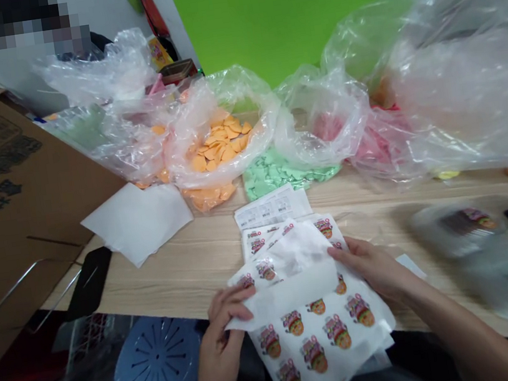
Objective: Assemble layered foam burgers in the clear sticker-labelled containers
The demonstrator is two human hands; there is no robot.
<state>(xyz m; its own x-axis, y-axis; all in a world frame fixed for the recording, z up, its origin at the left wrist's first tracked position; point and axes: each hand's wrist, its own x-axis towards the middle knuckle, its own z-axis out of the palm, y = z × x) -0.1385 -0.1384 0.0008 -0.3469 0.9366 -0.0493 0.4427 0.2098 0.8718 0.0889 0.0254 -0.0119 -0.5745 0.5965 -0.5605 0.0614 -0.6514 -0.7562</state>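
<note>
A white sticker sheet printed with rows of colourful cartoon labels hangs over the table's front edge, between my two hands. My left hand is closed on its left side, thumb below and fingers on top, where a strip of plain white paper folds over. On the right, my right hand pinches the sheet's upper right part between thumb and fingers. More printed sheets lie underneath, partly covered. Behind them is a white paper with small black print.
Clear bags hold orange pieces, mint-green pieces and pink pieces. Blank white sheets lie left, near a cardboard box. Clear packs are right; a blue stool stands below. Someone is behind, back left.
</note>
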